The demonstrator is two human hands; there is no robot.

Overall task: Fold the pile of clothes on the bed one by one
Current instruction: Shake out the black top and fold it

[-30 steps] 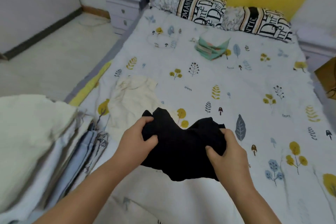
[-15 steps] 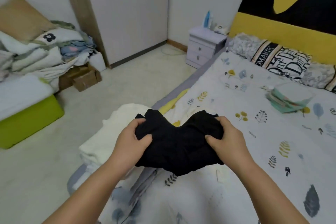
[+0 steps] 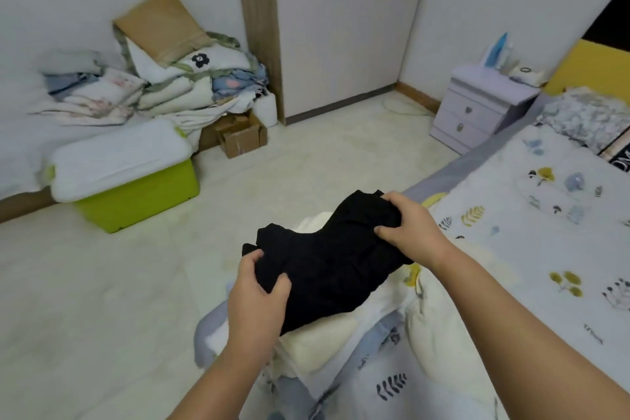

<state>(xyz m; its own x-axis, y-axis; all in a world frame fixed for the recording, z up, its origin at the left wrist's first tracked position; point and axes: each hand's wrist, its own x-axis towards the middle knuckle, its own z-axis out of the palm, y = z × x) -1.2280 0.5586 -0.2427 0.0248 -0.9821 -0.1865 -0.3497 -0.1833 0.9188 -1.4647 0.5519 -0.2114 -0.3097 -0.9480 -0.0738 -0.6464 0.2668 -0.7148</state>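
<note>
Black folded cloth garment (image 3: 335, 262) hangs between the left hand (image 3: 258, 297) and right hand (image 3: 410, 227), both clenched on its ends, above cream folded clothes (image 3: 324, 337) at the bed's (image 3: 531, 249) corner. Pale floor (image 3: 112, 300) lies open on the left.

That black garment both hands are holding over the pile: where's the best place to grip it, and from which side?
Grip the black garment at its two opposite bunched ends, coming in from the outer sides, as the left hand and right hand do now. It is a soft, folded bundle that sags in the middle, so a single central pinch would probably let the folds drop open above the cream clothes.
</note>
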